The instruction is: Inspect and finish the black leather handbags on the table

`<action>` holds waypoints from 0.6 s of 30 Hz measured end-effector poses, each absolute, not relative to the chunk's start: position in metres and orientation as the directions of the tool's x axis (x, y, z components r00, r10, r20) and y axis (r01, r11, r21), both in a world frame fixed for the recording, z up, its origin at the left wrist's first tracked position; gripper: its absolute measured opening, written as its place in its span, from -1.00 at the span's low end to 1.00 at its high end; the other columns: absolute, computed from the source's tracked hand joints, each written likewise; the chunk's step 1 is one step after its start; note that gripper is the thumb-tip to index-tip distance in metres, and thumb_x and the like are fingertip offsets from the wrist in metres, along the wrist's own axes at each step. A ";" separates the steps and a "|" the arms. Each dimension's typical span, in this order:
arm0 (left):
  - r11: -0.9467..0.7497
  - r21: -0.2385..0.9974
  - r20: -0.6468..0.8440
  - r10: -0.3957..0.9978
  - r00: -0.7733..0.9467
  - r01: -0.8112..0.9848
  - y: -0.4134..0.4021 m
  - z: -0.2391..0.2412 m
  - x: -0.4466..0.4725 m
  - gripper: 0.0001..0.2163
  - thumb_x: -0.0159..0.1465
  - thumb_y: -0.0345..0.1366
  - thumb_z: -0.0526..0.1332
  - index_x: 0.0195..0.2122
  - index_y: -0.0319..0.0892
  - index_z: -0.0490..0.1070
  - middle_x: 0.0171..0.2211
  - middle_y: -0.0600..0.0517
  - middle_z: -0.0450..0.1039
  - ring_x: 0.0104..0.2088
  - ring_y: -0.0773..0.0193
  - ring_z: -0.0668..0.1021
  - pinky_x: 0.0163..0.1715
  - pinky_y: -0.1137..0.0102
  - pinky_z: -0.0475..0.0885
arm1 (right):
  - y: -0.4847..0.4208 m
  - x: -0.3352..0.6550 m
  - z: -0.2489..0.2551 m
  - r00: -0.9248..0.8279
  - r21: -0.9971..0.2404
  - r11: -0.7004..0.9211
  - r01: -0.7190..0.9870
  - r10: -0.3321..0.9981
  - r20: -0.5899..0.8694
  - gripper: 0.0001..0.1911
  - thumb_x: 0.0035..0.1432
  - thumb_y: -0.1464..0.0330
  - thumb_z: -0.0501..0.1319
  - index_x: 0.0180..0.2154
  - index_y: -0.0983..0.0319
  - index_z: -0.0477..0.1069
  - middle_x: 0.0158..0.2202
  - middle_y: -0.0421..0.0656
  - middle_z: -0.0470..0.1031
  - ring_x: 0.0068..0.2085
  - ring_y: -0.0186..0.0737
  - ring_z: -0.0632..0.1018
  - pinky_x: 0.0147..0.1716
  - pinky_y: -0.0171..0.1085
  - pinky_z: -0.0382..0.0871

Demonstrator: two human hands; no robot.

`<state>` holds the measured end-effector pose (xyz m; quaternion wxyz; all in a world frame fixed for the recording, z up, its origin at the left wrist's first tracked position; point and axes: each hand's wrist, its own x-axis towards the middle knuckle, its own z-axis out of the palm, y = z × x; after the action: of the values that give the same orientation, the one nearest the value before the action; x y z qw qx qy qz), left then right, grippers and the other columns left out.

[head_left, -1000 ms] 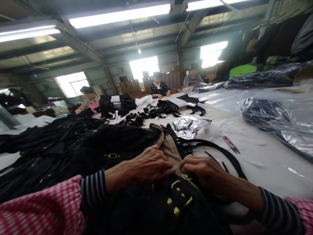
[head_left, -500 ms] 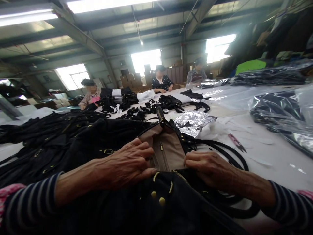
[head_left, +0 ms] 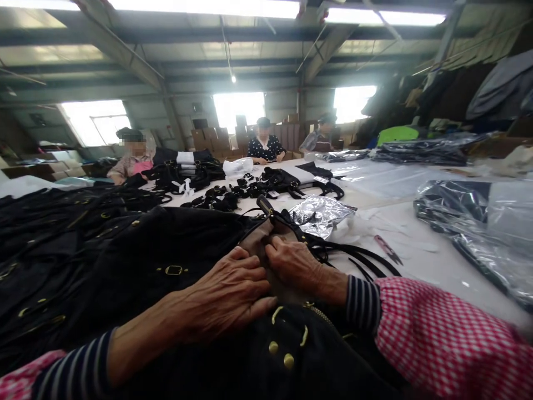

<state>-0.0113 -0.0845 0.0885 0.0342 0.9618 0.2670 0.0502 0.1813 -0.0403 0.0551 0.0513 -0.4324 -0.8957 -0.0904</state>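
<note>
Head view: the black bag [head_left: 318, 355] is set at the near side of the table [head_left: 433, 289], gripped beside its opening [head_left: 280, 290] by the curled left hand [head_left: 233, 286]. The right hand [head_left: 295, 264], fingers bent, is held at the tan lining [head_left: 254, 239] (whether it is pinched cannot be told).

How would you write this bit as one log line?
left hand: at opening of black bag | right hand: inside opening, at beige lining | pink snips: lying on white table

Black bag [head_left: 308, 350] partly beyond bottom edge
</note>
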 end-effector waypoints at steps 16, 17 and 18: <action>-0.791 0.155 0.009 0.601 0.799 0.592 -0.048 0.096 -0.020 -0.52 0.54 -0.10 -0.11 -0.40 -0.16 0.45 -0.36 0.07 0.46 -0.32 0.27 0.43 -0.20 0.32 0.21 | -0.033 0.169 0.042 -0.642 0.185 0.615 0.766 0.728 0.239 -0.82 0.38 0.53 0.03 -0.15 0.34 0.40 -0.18 0.09 0.50 -0.21 -0.06 0.57 -0.37 -0.23 0.44; -0.781 0.151 0.013 0.615 0.788 0.607 -0.047 0.093 -0.018 -0.52 0.53 -0.09 -0.08 -0.42 -0.16 0.45 -0.37 0.07 0.46 -0.33 0.27 0.43 -0.21 0.32 0.22 | -0.033 0.169 0.043 -0.630 0.178 0.604 0.777 0.742 0.230 -0.81 0.39 0.53 0.01 -0.14 0.34 0.38 -0.16 0.10 0.50 -0.19 -0.05 0.57 -0.37 -0.24 0.44; -0.779 0.132 0.033 0.621 0.783 0.613 -0.048 0.089 -0.016 -0.56 0.52 -0.10 -0.02 -0.41 -0.16 0.47 -0.36 0.07 0.47 -0.31 0.26 0.44 -0.20 0.32 0.23 | -0.034 0.169 0.044 -0.614 0.172 0.590 0.789 0.758 0.220 -0.80 0.40 0.54 -0.01 -0.12 0.35 0.37 -0.15 0.11 0.49 -0.18 -0.05 0.58 -0.37 -0.24 0.43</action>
<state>-0.0158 -0.0479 0.0892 0.0572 0.9424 0.3274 0.0372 0.1689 -0.0338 0.0443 0.0618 -0.4348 -0.8894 -0.1270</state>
